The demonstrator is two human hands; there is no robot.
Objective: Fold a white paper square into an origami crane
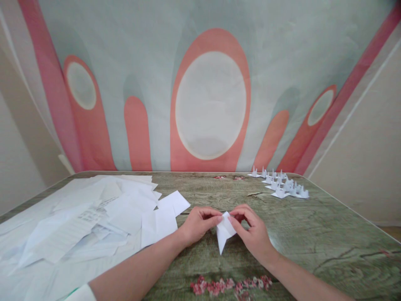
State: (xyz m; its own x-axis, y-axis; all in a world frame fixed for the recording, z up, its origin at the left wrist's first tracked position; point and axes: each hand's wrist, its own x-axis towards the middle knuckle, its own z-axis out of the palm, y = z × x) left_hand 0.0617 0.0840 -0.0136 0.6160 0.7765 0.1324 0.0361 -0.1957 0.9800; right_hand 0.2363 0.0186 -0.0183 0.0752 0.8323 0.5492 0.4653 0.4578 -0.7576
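Observation:
A partly folded piece of white paper (226,228) is held between both hands above the middle of the table, one pointed flap hanging down toward me. My left hand (200,222) pinches its upper left edge with thumb and fingertips. On the opposite side, my right hand (250,223) is closed on the upper right edge in the same kind of pinch. Creased square sheets (159,225) lie just left of my left hand. Several small folded white paper cranes (282,184) stand grouped at the back right of the table.
A broad heap of loose white papers (84,221), some printed, covers the left of the wood-patterned table (328,234). Pink flowers (232,285) appear on the surface near the front edge. Behind the table rises a wall with red arches (211,163).

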